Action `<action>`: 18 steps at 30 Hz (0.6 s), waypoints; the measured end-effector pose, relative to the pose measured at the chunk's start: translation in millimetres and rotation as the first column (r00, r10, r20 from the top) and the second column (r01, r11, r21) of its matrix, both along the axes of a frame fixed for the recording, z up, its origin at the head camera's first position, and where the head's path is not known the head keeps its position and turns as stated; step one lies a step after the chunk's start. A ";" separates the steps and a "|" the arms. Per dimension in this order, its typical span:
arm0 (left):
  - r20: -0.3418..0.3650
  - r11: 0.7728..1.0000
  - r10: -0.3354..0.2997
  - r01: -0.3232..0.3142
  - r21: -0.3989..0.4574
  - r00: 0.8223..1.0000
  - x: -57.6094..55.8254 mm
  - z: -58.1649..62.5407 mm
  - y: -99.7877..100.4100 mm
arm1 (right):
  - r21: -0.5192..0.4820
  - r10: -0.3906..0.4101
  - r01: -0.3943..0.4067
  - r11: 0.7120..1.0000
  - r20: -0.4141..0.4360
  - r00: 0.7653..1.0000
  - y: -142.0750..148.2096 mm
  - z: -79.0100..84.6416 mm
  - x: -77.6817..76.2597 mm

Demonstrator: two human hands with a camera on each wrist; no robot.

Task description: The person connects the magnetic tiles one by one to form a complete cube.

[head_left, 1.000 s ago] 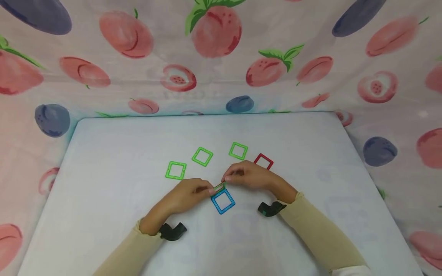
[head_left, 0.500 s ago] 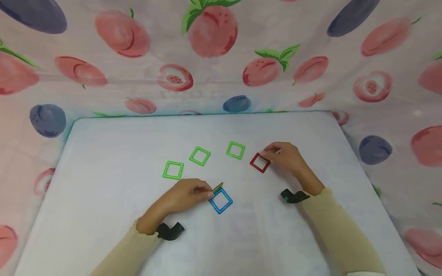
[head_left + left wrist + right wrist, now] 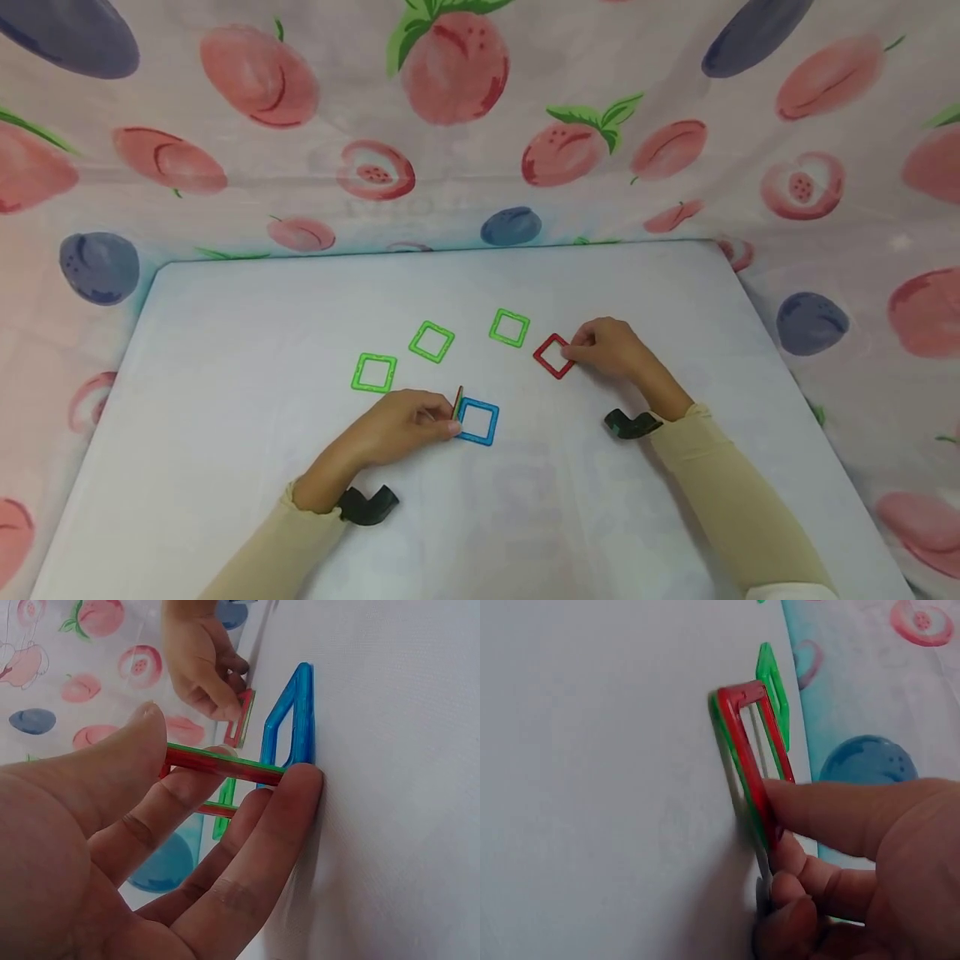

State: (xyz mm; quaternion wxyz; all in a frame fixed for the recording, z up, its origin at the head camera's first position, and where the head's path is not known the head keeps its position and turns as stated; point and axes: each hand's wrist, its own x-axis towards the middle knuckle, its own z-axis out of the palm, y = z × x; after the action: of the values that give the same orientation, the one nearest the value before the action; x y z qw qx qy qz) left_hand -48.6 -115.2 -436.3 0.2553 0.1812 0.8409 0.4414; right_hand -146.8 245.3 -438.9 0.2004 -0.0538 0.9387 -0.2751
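My left hand (image 3: 405,425) pinches a square magnetic tile frame (image 3: 225,760), red on one side and green on the other. It stands on edge along the left side of a blue square tile frame (image 3: 492,427) lying on the table, with a fingertip right at the blue frame's corner. Over to the right, my right hand (image 3: 611,346) has thumb and fingers on another square tile frame (image 3: 742,746), red on top with green beneath. In the right wrist view this frame is tilted slightly off the white surface, its near corner covered by the thumb.
Three green square tile frames lie on the white table (image 3: 225,467): a left one (image 3: 373,356), a middle one (image 3: 417,333) and a right one (image 3: 493,322). A fruit-patterned cloth (image 3: 300,192) rises behind the table's far edge.
My right hand has left the blue frame and moved right to take the red frame, shifting it slightly left. In my left hand the held frame and the blue one have turned together.
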 end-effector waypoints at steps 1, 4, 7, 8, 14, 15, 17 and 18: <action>0.002 1.000 0.001 -0.001 0.003 1.000 0.0 -0.2 0.0 | -0.016 0.004 -0.004 1.000 0.015 1.000 -1.1 1.1 0.8; 0.006 1.000 0.004 -0.004 0.012 1.000 0.1 -2.0 0.6 | -0.089 0.007 0.001 0.996 0.092 0.996 -3.4 2.4 3.3; 0.009 1.000 0.006 -0.006 0.018 1.000 0.4 -3.4 1.7 | -0.187 0.008 0.026 0.982 0.176 0.984 -6.2 2.8 6.1; 0.008 1.000 0.005 -0.005 0.020 1.000 0.4 -3.8 2.0 | -0.223 0.009 0.039 0.974 0.207 0.978 -7.7 3.2 7.3; 0.006 1.000 0.007 -0.007 0.012 1.000 0.0 -3.5 2.3 | -0.383 0.064 0.059 0.922 0.303 0.951 -30.0 7.0 16.3; 0.006 1.000 0.011 -0.011 0.007 1.000 0.0 -3.3 2.1 | -0.392 0.076 0.053 0.918 0.306 0.949 -35.4 7.4 17.9; 0.007 1.000 0.014 -0.014 0.003 1.000 0.2 -2.8 1.3 | -0.396 0.098 0.034 0.918 0.308 0.946 -46.3 7.3 20.9; 0.009 1.000 0.014 -0.014 0.004 1.000 0.3 -2.8 0.9 | -0.401 0.109 0.027 0.916 0.312 0.944 -51.1 6.9 22.3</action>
State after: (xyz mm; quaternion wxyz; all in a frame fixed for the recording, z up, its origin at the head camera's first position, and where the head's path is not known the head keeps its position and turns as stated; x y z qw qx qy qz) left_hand -48.3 -114.3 -439.1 0.2557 0.1740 0.8400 0.4458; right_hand -124.5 194.1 -432.0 0.3441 -0.0671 0.8149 -0.4615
